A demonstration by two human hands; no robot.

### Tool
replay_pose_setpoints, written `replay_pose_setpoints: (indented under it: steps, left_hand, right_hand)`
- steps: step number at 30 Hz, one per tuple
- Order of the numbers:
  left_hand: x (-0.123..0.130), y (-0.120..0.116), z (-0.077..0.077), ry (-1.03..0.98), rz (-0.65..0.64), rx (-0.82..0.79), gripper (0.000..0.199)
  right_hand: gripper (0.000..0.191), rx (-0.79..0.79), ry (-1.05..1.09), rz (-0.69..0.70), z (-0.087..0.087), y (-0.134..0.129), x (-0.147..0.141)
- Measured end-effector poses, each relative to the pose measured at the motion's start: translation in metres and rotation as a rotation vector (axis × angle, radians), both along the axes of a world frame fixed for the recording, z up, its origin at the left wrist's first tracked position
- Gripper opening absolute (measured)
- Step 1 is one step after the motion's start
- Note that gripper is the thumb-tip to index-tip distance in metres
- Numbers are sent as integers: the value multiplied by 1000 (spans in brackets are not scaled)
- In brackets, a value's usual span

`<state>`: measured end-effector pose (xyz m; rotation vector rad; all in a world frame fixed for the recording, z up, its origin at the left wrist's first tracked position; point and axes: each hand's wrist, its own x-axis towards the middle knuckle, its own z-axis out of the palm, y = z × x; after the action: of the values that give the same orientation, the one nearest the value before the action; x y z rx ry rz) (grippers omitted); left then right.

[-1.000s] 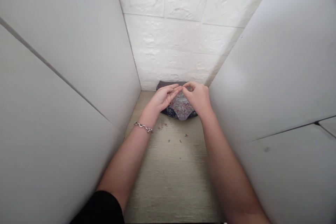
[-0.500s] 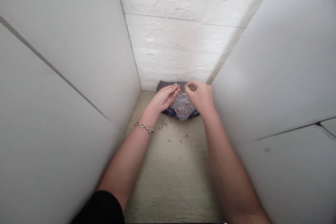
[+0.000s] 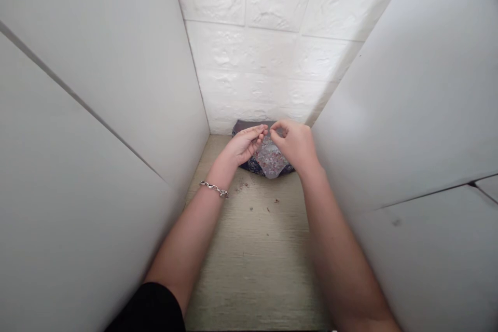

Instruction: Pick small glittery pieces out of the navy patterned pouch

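Note:
Both hands meet in the air over a clear plastic bag (image 3: 271,162) full of small multicoloured beads. My left hand (image 3: 247,144), a silver chain bracelet on its wrist, pinches thumb against fingertips; whatever sits between them is too small to make out. Close beside it, my right hand (image 3: 294,142) pinches thumb and forefinger near the left fingertips, and a thing held there cannot be made out either. Beneath the bead bag lies a dark blue patterned pouch (image 3: 254,167) with a grey upper part, partly hidden by the hands.
A few tiny loose bits (image 3: 276,201) are scattered on the pale wooden surface (image 3: 252,270). White panels (image 3: 116,62) stand close on the left and right. A white embossed brick-pattern wall (image 3: 249,52) closes the far end.
My right hand has moved slightly left, bringing its pinched fingertips nearer to those of my left hand. The left hand is almost still, and the bag and pouch stay where they were.

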<state>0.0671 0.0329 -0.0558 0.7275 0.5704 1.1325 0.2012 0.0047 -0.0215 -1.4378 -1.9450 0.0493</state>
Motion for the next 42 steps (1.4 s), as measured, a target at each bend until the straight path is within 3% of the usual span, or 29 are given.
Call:
replay_pose_setpoints:
  steps: [27,38,42]
  left_hand:
    - [3,-2,1,33,-8,-43,10]
    - [1,-3,4,163,-30,16,20]
    - [0,-4,6,273,-23,44,24]
  right_hand:
    - [27,-43,-40,9,-1,-2,-3]
    - [24,-137,269,228,-6,6,-1]
    - [23,-178,299,217,-6,6,1]
